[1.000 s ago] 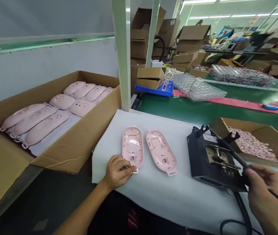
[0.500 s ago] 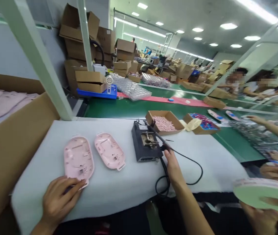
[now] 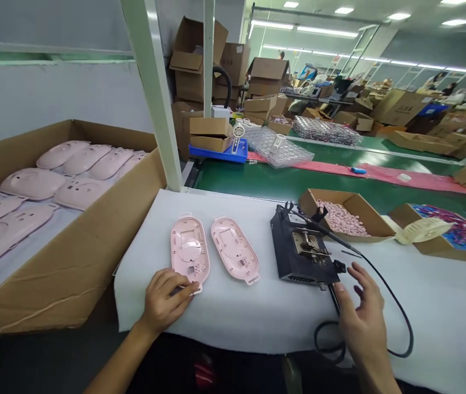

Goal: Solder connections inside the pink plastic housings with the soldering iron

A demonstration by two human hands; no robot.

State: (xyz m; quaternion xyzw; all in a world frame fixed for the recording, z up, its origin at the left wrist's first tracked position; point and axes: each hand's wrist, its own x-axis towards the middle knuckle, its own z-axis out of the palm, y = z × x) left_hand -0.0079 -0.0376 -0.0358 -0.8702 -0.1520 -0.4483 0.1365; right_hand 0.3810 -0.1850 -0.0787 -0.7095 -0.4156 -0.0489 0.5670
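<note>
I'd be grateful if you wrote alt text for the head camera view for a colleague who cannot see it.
A left hand rests on the end of a pink plastic shell on a white padded sheet, beside a second shell. The open right hand holds nothing, beside a black soldering station. Pink covers fill a cardboard box at left.
</note>
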